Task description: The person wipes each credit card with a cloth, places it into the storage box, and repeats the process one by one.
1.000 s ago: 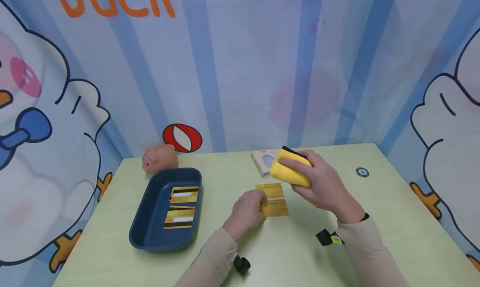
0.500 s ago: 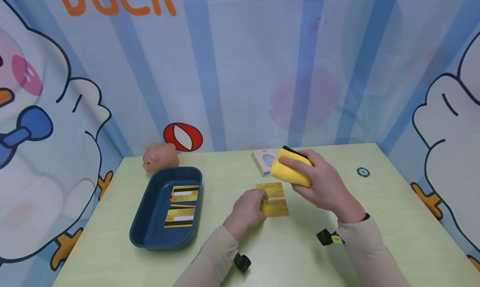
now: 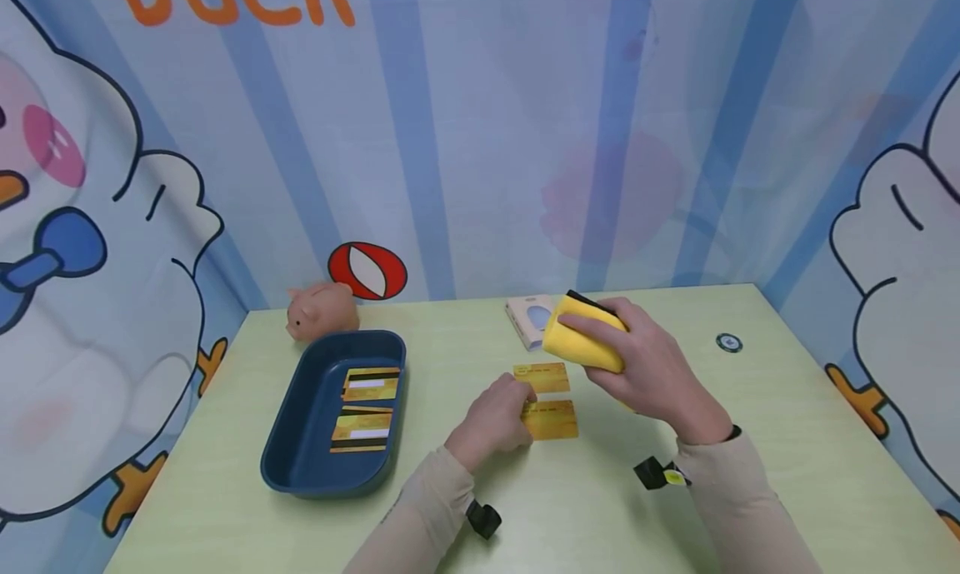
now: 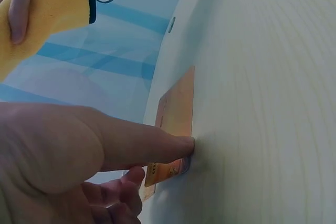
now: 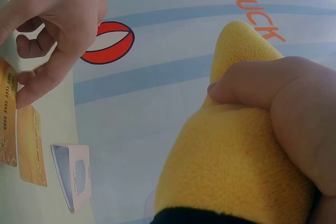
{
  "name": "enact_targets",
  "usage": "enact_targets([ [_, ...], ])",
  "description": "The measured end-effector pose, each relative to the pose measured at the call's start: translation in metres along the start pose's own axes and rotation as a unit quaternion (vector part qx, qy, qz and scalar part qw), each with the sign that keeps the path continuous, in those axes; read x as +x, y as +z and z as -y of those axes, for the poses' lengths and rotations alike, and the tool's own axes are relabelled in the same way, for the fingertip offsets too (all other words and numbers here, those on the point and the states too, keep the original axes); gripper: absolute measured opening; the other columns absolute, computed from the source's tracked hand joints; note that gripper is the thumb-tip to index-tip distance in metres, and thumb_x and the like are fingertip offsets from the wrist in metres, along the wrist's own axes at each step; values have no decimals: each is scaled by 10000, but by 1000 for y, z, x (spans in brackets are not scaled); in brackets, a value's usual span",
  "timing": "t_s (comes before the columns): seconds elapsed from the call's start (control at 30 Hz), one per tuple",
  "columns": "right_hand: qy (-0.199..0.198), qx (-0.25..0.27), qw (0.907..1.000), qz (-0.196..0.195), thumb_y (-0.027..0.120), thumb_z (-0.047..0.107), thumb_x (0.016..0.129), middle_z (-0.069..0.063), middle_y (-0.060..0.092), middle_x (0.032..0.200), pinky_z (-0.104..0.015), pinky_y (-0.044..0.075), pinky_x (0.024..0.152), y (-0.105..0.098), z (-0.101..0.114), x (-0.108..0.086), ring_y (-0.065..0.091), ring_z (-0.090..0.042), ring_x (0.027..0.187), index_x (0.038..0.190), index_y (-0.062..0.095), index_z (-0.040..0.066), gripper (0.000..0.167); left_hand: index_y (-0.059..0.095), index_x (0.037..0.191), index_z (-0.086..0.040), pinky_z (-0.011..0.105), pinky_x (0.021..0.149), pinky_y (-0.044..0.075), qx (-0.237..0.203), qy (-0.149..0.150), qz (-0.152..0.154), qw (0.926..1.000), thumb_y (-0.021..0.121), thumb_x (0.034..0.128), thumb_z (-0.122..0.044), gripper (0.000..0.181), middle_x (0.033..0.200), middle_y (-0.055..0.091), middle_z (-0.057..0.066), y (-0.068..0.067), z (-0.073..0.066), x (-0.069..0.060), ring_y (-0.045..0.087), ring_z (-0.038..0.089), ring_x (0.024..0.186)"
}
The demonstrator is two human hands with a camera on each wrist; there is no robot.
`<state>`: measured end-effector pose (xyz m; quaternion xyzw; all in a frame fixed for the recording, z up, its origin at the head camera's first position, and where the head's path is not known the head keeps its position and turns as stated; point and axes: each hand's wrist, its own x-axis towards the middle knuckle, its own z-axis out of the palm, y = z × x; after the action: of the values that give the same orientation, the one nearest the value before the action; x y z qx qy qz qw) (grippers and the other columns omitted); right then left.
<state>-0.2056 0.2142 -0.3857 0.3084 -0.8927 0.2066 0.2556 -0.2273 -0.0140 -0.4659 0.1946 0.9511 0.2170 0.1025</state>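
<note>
My left hand [image 3: 491,420] pinches the left end of the nearer gold bank card [image 3: 551,421], low over the table. In the left wrist view the thumb sits at the edge of that card [image 4: 178,103], with fingertips on its other side. Just beyond it, a second gold card [image 3: 543,377] lies flat with its printed numbers up. Raised above the table to the right, my right hand [image 3: 652,370] grips a folded yellow cloth [image 3: 581,341] with a black edge. The right wrist view has the thumb pressed into the soft cloth [image 5: 231,150].
On the left stands a blue tray [image 3: 281,466] with several gold cards [image 3: 360,432] lying stripe side up. Behind it is a pink piggy bank [image 3: 324,309]. A small pale box [image 3: 527,322] lies past the loose cards, and a poker chip [image 3: 729,342] lies far right.
The nearer card has shifted slightly towards me, and the gap between the two loose cards has widened. The cloth stays in my right hand, almost still.
</note>
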Motion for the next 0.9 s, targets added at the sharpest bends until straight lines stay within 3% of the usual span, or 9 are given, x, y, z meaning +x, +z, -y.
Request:
enact_targets([
  [0.17, 19, 2, 10000, 21, 808, 92, 838, -189, 591, 1290, -477, 580, 744, 0, 0, 0, 614, -307, 1004, 1418, 651, 267, 626, 724, 1221, -118, 345, 819, 523, -32, -27, -133, 9999, 906, 749, -65, 509, 1104, 586, 62, 2, 0, -6, 525, 193, 930],
  [0.33, -5, -10, 10000, 29, 809, 94, 836, -188, 591, 1283, -471, 577, 739, 1, 1, 0, 613, -304, 995, 1414, 653, 265, 623, 689, 1206, -166, 331, 789, 503, -74, 321, -248, 9992, 850, 760, -7, 501, 1028, 678, 25, 2, 5, -13, 555, 180, 889],
  [0.43, -21, 21, 10000, 25, 808, 89, 832, -186, 592, 1285, -465, 576, 737, 2, 1, 0, 616, -303, 996, 1410, 656, 262, 623, 707, 1244, -149, 300, 778, 508, -416, 496, -227, 9976, 816, 769, 23, 516, 1040, 688, 23, 0, 11, -14, 562, 155, 876],
  [0.5, -19, 43, 10000, 28, 805, 87, 831, -184, 593, 1285, -463, 578, 736, 3, 1, 0, 621, -304, 997, 1407, 660, 260, 619, 711, 1292, -122, 288, 765, 527, -925, 542, -96, 9942, 792, 789, 42, 535, 1078, 681, 41, -3, 16, -14, 585, 148, 867],
  [0.57, -1, 81, 10000, 50, 803, 87, 832, -182, 592, 1290, -461, 579, 734, 4, 2, 0, 625, -306, 999, 1405, 662, 260, 615, 702, 1346, -109, 279, 748, 546, -1515, 559, 69, 9868, 771, 826, 43, 546, 1128, 670, 60, -7, 21, -14, 619, 140, 864],
  [0.67, 16, 134, 9999, 84, 807, 94, 837, -178, 588, 1300, -459, 582, 733, 6, 3, 0, 629, -305, 999, 1406, 663, 264, 611, 678, 1394, -100, 287, 732, 576, -2393, 571, 181, 9691, 764, 873, 19, 541, 1172, 660, 81, -14, 29, -14, 677, 146, 846],
  [0.9, -238, 245, 9990, 287, 850, 128, 841, -169, 581, 1313, -447, 593, 768, 19, 14, 3, 607, -282, 1023, 1425, 641, 297, 643, 601, 1461, -58, 324, 835, 622, -3568, 832, -346, 9298, 723, 932, 13, 547, 1247, 721, 133, -34, 33, -16, 728, 207, 934],
])
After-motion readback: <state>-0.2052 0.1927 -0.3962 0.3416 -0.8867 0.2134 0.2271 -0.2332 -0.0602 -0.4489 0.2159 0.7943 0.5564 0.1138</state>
